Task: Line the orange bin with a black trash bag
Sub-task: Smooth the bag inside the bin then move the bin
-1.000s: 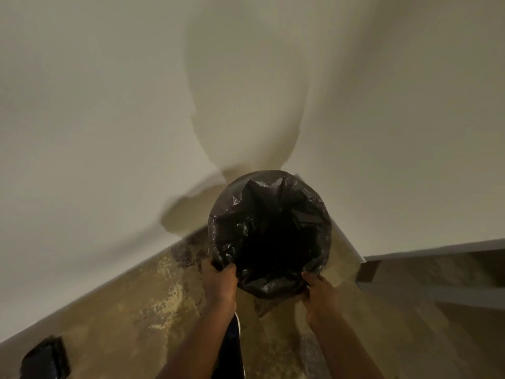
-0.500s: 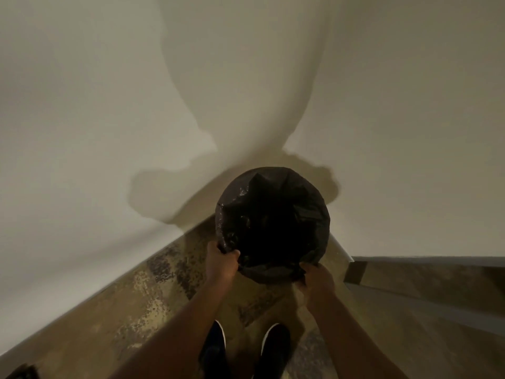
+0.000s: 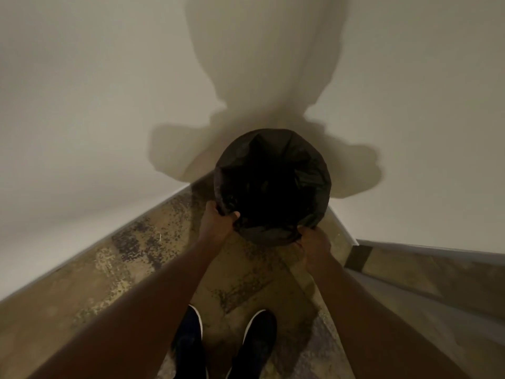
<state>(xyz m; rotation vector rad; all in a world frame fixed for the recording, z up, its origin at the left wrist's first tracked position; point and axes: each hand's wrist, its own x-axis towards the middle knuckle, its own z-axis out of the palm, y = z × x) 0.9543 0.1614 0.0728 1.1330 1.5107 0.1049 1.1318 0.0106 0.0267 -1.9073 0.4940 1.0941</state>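
I stand over the bin in the wall corner at twelve o'clock, its orange hidden under the black trash bag (image 3: 273,184). My left hand (image 3: 218,224) pinches the bag's edge at seven o'clock and my right hand (image 3: 314,246) grips it at five, holding the plastic taut over the near rim so it won't slip inside.
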